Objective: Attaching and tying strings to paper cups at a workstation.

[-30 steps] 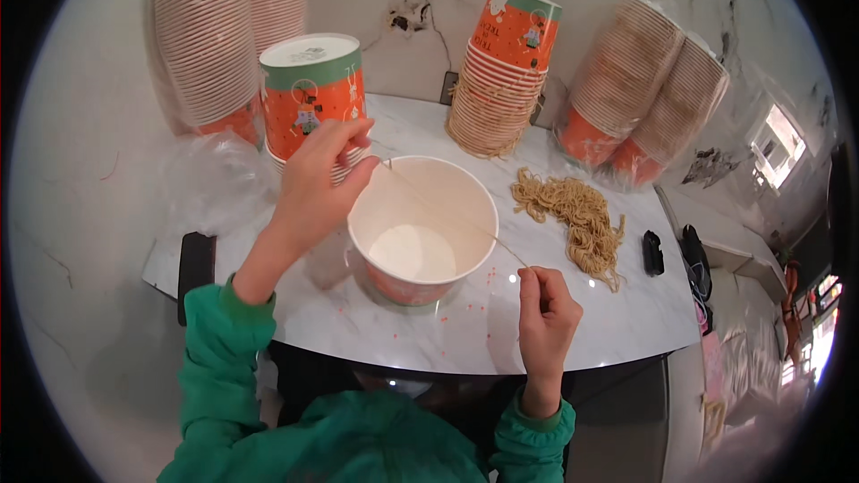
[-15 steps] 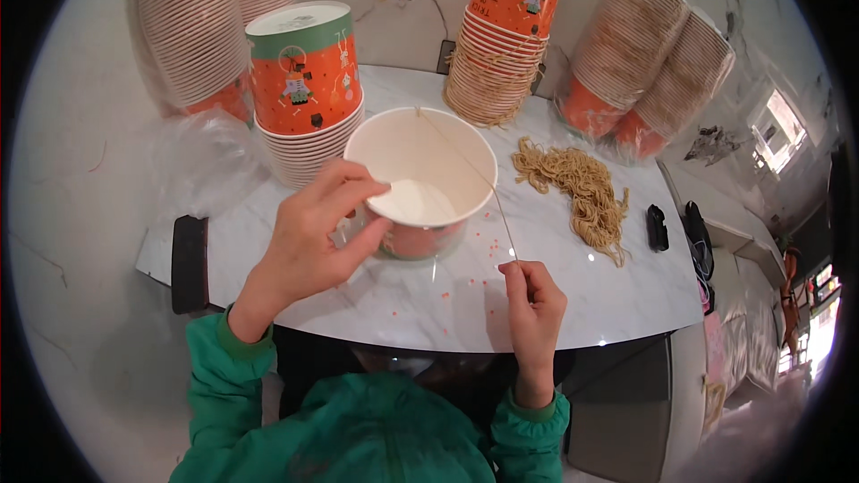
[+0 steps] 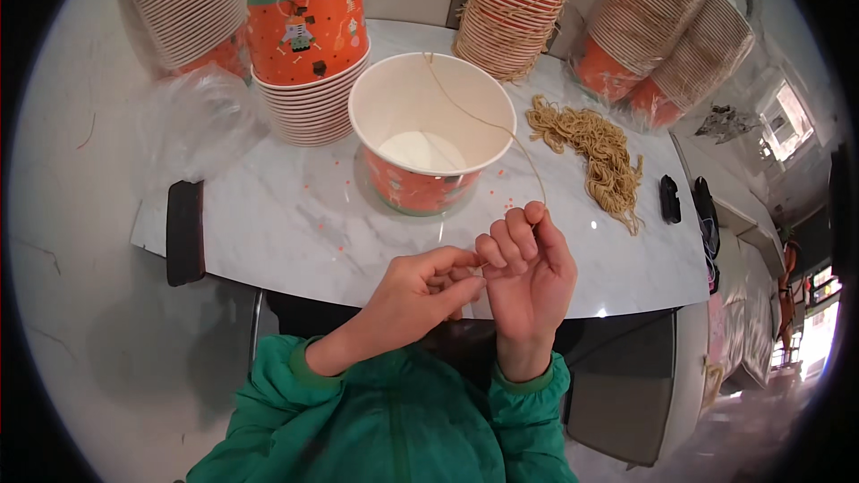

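A white-lined paper bucket (image 3: 407, 188) with an orange and green outside stands upright on the table, its mouth facing up. Thin tan string (image 3: 530, 154) runs from its far rim, across the opening and over the right rim, to my right hand (image 3: 534, 273). That hand is turned palm up, fingers curled, with the string held between thumb and forefinger. Close beside it, my left hand (image 3: 416, 291) pinches what looks like the string's short end near the right fingers. Both hands are in front of the bucket, over the table's near edge.
A tangled pile of tan string (image 3: 595, 152) lies right of the bucket. Upside-down bucket stacks stand at left (image 3: 309, 36) and behind (image 3: 510, 22); wrapped stacks (image 3: 640, 27) are at far right. Clear plastic (image 3: 201, 116) and a dark chair arm (image 3: 185, 233) are on the left.
My left hand has left the bucket's near rim and come right, to my right hand. The right hand has turned palm up, and the string now hangs slacker. The view has tilted down.
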`<state>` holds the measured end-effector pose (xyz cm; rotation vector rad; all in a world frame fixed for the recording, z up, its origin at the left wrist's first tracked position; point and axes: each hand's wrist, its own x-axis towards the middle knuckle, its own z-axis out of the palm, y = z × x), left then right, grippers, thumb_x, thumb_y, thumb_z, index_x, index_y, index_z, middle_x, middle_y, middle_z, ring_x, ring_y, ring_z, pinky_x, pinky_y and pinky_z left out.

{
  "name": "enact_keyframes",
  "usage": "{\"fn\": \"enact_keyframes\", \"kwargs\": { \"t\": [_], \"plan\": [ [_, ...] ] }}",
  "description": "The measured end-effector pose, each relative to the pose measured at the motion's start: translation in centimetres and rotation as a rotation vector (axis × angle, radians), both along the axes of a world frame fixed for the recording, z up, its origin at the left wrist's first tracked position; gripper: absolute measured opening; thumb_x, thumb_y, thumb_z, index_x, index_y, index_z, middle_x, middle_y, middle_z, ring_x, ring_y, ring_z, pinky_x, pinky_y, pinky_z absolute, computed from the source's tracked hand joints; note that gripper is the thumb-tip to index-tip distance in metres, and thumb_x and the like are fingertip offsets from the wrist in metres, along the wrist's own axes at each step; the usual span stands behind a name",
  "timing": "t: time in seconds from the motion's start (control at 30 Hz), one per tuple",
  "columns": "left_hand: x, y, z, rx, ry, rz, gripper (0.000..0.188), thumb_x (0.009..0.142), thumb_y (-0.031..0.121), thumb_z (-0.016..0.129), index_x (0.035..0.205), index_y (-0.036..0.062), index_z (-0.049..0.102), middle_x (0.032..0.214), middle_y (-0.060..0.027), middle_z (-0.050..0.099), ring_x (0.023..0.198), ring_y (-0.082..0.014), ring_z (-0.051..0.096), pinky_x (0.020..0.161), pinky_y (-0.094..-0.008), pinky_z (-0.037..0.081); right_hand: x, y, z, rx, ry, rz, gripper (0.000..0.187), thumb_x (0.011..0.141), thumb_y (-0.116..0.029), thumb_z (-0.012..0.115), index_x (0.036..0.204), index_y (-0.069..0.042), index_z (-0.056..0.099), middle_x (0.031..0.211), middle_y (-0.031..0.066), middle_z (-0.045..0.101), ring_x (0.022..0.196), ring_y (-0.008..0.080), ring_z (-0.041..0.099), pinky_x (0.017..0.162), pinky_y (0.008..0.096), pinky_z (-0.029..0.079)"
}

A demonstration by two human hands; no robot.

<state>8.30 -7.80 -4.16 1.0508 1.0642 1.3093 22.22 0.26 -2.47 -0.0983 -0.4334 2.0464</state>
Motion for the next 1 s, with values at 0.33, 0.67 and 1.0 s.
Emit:
{"fn": "enact_keyframes", "kwargs": {
  "t": [0.33,0.67,1.0],
  "plan": [
    [-3.0,-1.1,0.7,0.199,0.52,0.188,0.011,0.096,0.005,0.07,0.104,-0.001,0.074,0.083,-0.0026,0.07,0.068,-0.0124,0.065,0.06,-0.0279,0.052,0.1,-0.7,-0.9,0.393,-0.854,-0.326,0.024,0.103,-0.009,0.054,0.124,0.0,0.059,0.11,0.0113,0.064,0.089,0.02,0.061,0.081,0.0312,0.05],
    [-4.4,0.2,3.7,0.707,1.253,0.258,0.015,0.081,0.003,0.075,0.095,0.0037,0.07,0.082,-0.0086,0.062,0.074,-0.0281,0.066,0.06,-0.0386,0.052,-1.2,-3.8,-0.2,1.302,-1.273,-0.744,0.04,0.087,0.008,0.065,0.127,0.004,0.063,0.105,0.0184,0.067,0.081,0.0323,0.069,0.068,0.0363,0.057],
    [-5.9,0.3,5.2,0.696,1.265,0.267,0.018,0.078,0.001,0.076,0.094,0.0045,0.069,0.083,-0.0093,0.063,0.072,-0.0288,0.066,0.059,-0.0385,0.051,-1.4,-1.7,-0.4,1.233,-1.151,-0.622,0.019,0.089,0.003,0.073,0.108,0.002,0.068,0.084,0.0125,0.065,0.065,0.026,0.063,0.057,0.0347,0.05]
  ]
}}
